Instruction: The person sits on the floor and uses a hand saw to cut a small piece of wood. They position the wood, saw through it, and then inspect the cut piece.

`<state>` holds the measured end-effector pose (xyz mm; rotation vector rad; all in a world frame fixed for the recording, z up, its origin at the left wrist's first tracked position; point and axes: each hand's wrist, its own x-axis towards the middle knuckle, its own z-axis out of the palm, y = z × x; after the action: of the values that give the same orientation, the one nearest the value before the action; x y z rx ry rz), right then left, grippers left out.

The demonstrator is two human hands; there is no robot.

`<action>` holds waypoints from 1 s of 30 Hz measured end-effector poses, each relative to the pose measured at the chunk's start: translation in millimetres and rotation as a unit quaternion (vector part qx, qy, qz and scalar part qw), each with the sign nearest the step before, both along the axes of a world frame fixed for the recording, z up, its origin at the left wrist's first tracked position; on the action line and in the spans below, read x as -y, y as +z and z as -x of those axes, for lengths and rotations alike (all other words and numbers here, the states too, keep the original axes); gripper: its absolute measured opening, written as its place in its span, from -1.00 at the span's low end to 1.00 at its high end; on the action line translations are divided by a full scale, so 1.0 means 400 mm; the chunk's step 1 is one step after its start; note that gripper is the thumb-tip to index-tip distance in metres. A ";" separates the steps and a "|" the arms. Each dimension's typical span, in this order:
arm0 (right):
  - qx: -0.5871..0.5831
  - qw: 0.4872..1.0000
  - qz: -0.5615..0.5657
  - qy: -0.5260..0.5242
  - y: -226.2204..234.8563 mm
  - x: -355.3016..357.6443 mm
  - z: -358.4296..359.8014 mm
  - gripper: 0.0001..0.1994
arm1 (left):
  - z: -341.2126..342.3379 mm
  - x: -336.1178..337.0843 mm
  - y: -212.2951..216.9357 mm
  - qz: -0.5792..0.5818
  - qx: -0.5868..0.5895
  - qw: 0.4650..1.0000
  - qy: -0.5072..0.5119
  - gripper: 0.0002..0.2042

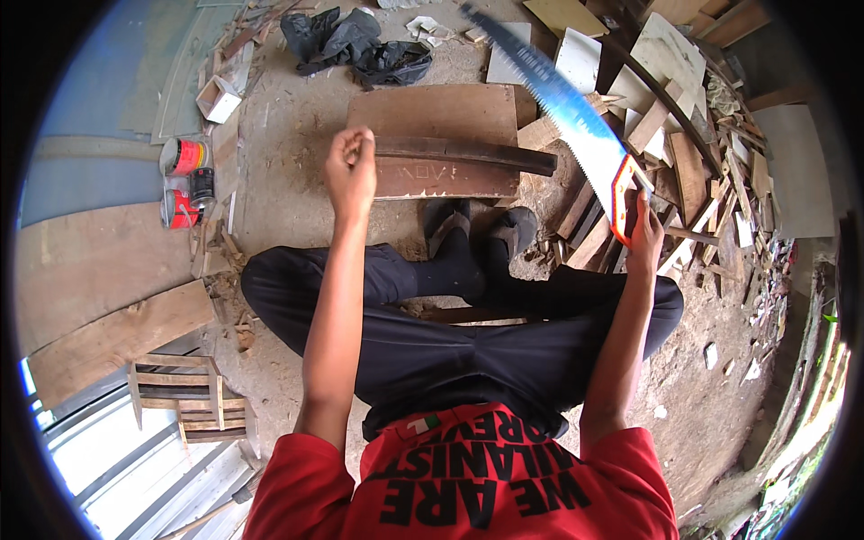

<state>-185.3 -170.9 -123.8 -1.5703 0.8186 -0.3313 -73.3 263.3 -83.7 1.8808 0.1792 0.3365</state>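
Observation:
My right hand (646,236) is wrapped round the orange handle of a handsaw (562,112). The saw's blue and silver toothed blade points up and to the left, raised clear of the wood. My left hand (350,171) is closed at the left end of a long dark wooden strip (463,153); its grip is partly hidden by the fingers. Under the strip lies a wide brown board (432,108), with the strip's right end reaching past the board's edge. My feet rest just on the near side of the board.
Wood offcuts (688,162) are heaped at the right. Red paint cans (183,209) and a small dark can (202,184) stand at the left, near a plywood sheet (108,261). A black plastic bag (351,45) lies at the far side. A slatted wooden piece (189,396) is at lower left.

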 end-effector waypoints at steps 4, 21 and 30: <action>0.005 0.992 -0.122 -0.032 0.006 -0.052 0.015 -0.48 | 0.037 0.014 -0.041 -0.343 0.075 0.929 -0.115 -0.41; 0.002 0.979 -0.158 -0.126 -0.027 -0.070 0.107 -0.39 | -0.036 0.048 -0.053 -0.394 -0.031 0.867 -0.304 -0.51; 0.022 0.990 -0.106 -0.085 0.023 -0.137 0.067 -0.47 | 0.095 0.071 -0.109 -0.439 0.009 0.883 -0.167 -0.58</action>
<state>-212.2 -116.0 -114.5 -1.2950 0.9255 -0.3885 -111.4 235.0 -127.3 2.7476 -0.3803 0.2023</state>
